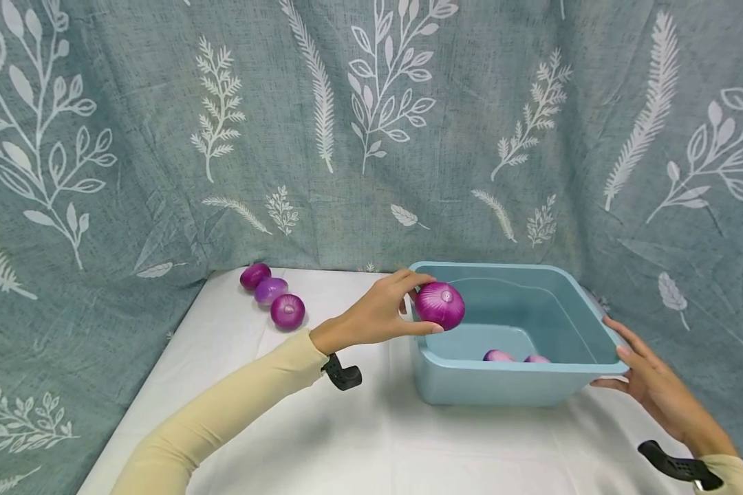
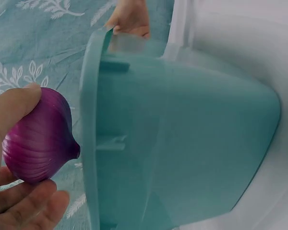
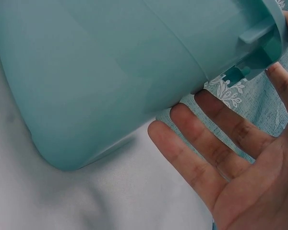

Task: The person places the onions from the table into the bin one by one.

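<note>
My left hand (image 1: 378, 309) pinches a purple onion (image 1: 441, 306) between thumb and fingers, above the left rim of a light blue plastic tub (image 1: 470, 386). In the left wrist view the onion (image 2: 41, 139) shows its pointed end towards the tub's rim (image 2: 89, 139). My right hand (image 1: 662, 385) holds the tub's right rim. The right wrist view has the thumb and index finger at the rim and the other fingers (image 3: 182, 143) stretched along the tub's outer wall (image 3: 110, 72). Inside the tub, the tops of two onions (image 1: 498, 355) show behind the front wall.
Three more purple onions (image 1: 287, 312) lie in a slanting row at the back left of the white-covered table (image 1: 322, 440). A blue-green curtain (image 1: 161, 172) with white leaf patterns hangs behind the table and along both sides.
</note>
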Tool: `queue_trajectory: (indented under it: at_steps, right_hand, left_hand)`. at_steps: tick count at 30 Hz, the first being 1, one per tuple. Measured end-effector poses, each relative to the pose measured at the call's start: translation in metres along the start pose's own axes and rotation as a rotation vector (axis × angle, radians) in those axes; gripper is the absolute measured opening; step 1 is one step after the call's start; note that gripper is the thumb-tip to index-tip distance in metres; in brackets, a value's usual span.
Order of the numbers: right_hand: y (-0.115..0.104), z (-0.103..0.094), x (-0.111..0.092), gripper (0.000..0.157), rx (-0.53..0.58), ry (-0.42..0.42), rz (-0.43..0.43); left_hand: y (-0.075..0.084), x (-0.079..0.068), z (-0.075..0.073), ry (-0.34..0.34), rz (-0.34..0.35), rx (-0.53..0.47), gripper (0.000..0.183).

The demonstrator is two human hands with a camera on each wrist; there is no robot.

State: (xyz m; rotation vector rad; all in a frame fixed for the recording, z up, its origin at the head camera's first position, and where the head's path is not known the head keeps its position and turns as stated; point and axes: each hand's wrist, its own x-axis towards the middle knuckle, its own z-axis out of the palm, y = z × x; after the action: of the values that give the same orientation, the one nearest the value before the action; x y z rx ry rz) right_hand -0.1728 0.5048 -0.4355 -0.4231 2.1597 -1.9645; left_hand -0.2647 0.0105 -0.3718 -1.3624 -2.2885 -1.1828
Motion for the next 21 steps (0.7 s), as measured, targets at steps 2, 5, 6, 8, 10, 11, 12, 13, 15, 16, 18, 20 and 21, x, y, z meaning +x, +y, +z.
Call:
queue_trajectory:
  at_steps: [2,5,6,8,10,11,12,13,15,16,18,20,21]
  right_hand:
    - [0.0,0.0,0.0,0.059,-0.001,0.0,0.001]
    - [0.0,0.0,0.0,0.059,-0.004,0.004,-0.001]
    - [0.0,0.0,0.0,0.059,-0.004,0.005,-0.002]
    - [0.001,0.0,0.0,0.059,-0.001,0.003,-0.003]
    - [0.001,0.0,0.0,0.059,0.004,0.001,-0.003]
    - [0.001,0.0,0.0,0.059,0.005,0.0,-0.004]
    - [0.001,0.0,0.0,0.059,0.008,-0.002,-0.003]
    - [0.001,0.0,0.0,0.059,0.008,-0.002,-0.003]
    - [0.001,0.0,0.0,0.059,0.007,-0.003,-0.001]
    - [0.001,0.0,0.001,0.059,0.006,-0.003,-0.001]
    - [0.001,-0.001,0.001,0.059,0.002,-0.004,0.002]
    - [0.001,-0.001,0.001,0.059,0.0,-0.003,0.005]
    - [0.001,-0.001,0.001,0.059,-0.002,-0.001,0.006]
  left_hand:
    - [0.0,0.0,0.003,-0.02,-0.002,0.005,0.073]
    - [-0.001,-0.001,0.009,-0.047,0.007,0.033,0.074]
    - [-0.001,-0.001,0.01,-0.055,0.011,0.047,0.075]
    - [-0.002,-0.002,0.014,-0.072,0.025,0.072,0.075]
    - [-0.002,-0.003,0.015,-0.091,0.039,0.095,0.074]
    - [-0.003,-0.004,0.015,-0.099,0.047,0.101,0.073]
    - [-0.003,-0.004,0.015,-0.107,0.051,0.108,0.071]
    - [-0.003,-0.005,0.014,-0.113,0.053,0.105,0.07]
    - [-0.005,-0.006,0.012,-0.118,0.047,0.096,0.067]
    - [-0.006,-0.007,0.011,-0.118,0.039,0.087,0.065]
    - [-0.008,-0.01,0.007,-0.116,0.018,0.076,0.061]
    - [-0.012,-0.014,0.002,-0.106,-0.007,0.074,0.058]
    - [-0.014,-0.017,0.0,-0.098,-0.02,0.073,0.057]
